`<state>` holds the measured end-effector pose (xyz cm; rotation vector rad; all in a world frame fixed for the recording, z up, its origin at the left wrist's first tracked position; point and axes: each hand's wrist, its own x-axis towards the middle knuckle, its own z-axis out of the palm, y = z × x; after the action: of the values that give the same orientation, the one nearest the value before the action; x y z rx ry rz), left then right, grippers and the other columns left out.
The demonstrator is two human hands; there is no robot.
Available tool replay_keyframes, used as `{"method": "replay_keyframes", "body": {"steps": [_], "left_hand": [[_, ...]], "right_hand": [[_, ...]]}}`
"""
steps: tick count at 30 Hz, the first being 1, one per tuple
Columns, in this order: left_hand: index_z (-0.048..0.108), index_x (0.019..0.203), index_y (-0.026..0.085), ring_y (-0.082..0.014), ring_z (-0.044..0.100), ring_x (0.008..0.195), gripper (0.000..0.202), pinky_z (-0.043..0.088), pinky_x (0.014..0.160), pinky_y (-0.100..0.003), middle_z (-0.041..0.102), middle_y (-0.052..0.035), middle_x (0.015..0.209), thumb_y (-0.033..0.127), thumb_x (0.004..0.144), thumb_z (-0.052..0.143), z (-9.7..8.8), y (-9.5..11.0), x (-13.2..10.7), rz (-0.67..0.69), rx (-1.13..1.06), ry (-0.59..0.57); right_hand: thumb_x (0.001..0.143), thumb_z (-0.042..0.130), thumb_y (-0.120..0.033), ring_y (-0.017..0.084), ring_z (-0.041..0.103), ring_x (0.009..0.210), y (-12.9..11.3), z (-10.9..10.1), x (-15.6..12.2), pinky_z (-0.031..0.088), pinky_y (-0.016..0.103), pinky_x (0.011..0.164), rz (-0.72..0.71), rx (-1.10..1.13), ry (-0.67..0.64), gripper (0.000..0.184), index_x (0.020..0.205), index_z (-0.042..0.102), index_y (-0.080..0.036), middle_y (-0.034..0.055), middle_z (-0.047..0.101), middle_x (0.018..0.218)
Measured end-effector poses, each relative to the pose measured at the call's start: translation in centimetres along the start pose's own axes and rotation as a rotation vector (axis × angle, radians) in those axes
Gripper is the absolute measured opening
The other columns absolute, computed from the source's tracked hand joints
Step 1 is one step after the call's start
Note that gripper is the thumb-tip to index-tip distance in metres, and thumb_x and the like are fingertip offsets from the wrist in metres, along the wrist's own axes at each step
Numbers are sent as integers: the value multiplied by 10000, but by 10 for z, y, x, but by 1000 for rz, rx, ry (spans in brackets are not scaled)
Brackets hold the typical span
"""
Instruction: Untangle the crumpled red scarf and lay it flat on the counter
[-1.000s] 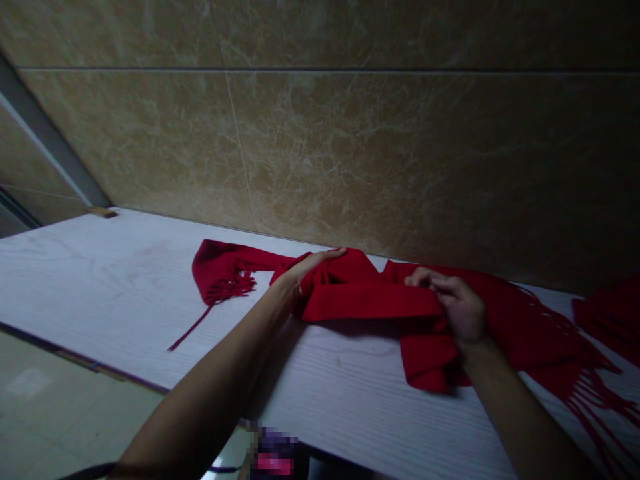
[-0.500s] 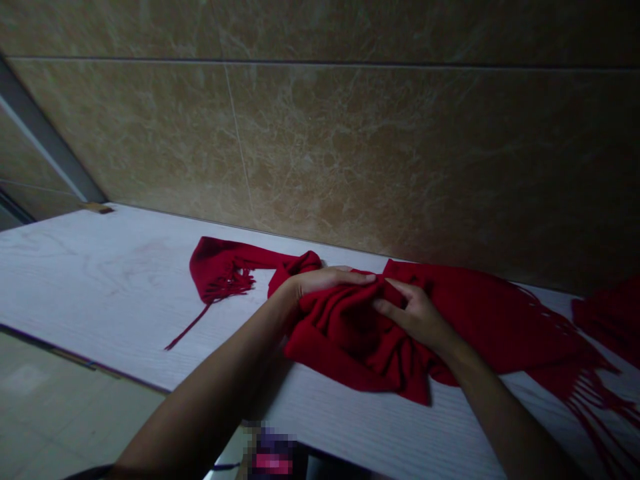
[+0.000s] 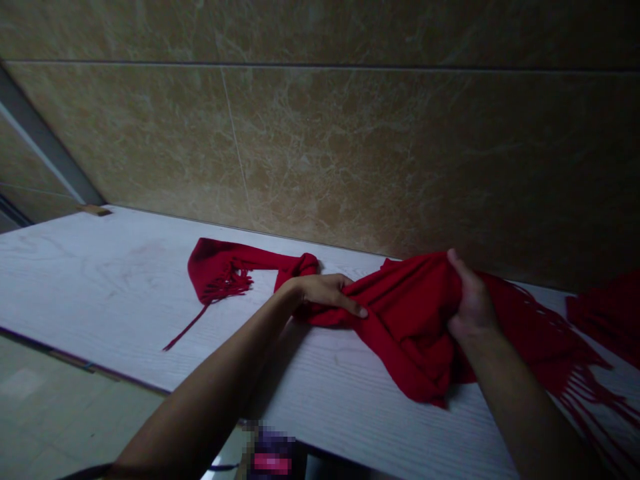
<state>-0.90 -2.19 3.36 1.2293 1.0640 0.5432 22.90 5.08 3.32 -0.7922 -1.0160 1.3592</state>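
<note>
A red fringed scarf (image 3: 400, 307) lies bunched and stretched along the white wood-grain tabletop. My left hand (image 3: 327, 293) is closed around a gathered part of it near the middle, thumb on top. Farther right, my right hand (image 3: 473, 300) grips a wider fold, thumb up along the edge; its other fingers are hidden by cloth. Between the hands the scarf is drawn out in slanting creases, and a loose corner hangs toward me. One fringed end is folded over at the left, with a single twisted strand trailing from it. More fringe spreads out at the right.
Another piece of red cloth (image 3: 607, 310) lies at the far right. A brown marbled tile wall (image 3: 320, 153) rises directly behind the tabletop (image 3: 115, 280). A small brown block (image 3: 94, 210) sits at the back left corner. Pale floor (image 3: 55, 407) shows below the front edge.
My right hand has moved right, pulling the bunched middle of the scarf out into a longer stretch. My left hand has stayed nearly in place, now lower on the cloth.
</note>
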Motion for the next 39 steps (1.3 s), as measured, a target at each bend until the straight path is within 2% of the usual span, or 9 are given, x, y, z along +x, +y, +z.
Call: {"method": "replay_keyframes", "body": {"steps": [9,13,16,18,20,22,26,32,39], "left_hand": [[730,748,134,-110,565,460,454,399,430,-211,700,-24,601,577,708,821,-6,-2,2,-4,-153,134],[655,673,138,-79,455,357,471,335,361,-185,607,-2,479,557,887,650,-7,0,3,84,-403,103],[658,720,133,-109,481,341,516,356,327,-205,623,-29,490,550,974,489,-7,4,2,48,-455,115],[687,837,121,-157,588,415,495,442,364,-237,693,-70,585,528,989,449,-6,6,2,24,-475,90],[693,920,121,-183,657,497,422,501,420,-253,733,-87,660,490,976,495,-3,7,2,30,-496,68],[694,966,129,-182,686,546,336,535,479,-253,753,-81,706,441,947,572,-1,6,4,39,-515,86],[704,990,122,-180,689,555,283,565,542,-270,763,-80,720,384,934,609,0,1,10,26,-543,129],[712,906,115,-159,681,556,192,556,592,-239,744,-64,673,303,898,674,-8,-10,19,87,-533,245],[662,732,129,-147,628,509,239,534,606,-253,709,-67,631,211,937,571,-28,-13,27,214,-550,646]], "right_hand": [[725,755,-393,239,725,925,11,-6,17,601,411,866,131,-46,141,281,956,696,-245,27,766,928],[770,746,-416,237,680,1046,18,-4,12,552,418,917,-237,-440,127,421,1146,656,-250,66,715,1153],[894,638,-470,227,669,1002,14,2,-4,545,383,864,-580,-671,-58,307,1060,700,-219,97,696,1144],[927,609,-480,187,660,816,12,9,-17,548,337,741,-657,-751,-257,304,1018,720,-211,83,702,1056],[885,675,-500,179,646,765,14,16,-28,549,332,702,-647,-809,-454,367,1116,714,-218,79,700,1079],[821,760,-480,229,668,946,18,22,-34,558,374,838,-632,-854,-573,500,1247,674,-232,94,680,1200],[833,747,-315,262,614,1187,25,26,-34,479,414,1036,-589,-844,-617,453,1277,674,-265,81,676,1241],[784,640,-150,158,593,731,21,23,-32,477,291,655,-450,-772,-658,310,1042,775,-256,22,662,898],[777,652,-150,134,587,735,16,20,-37,440,258,623,-175,-666,-1030,205,873,811,-236,20,643,865]]}}
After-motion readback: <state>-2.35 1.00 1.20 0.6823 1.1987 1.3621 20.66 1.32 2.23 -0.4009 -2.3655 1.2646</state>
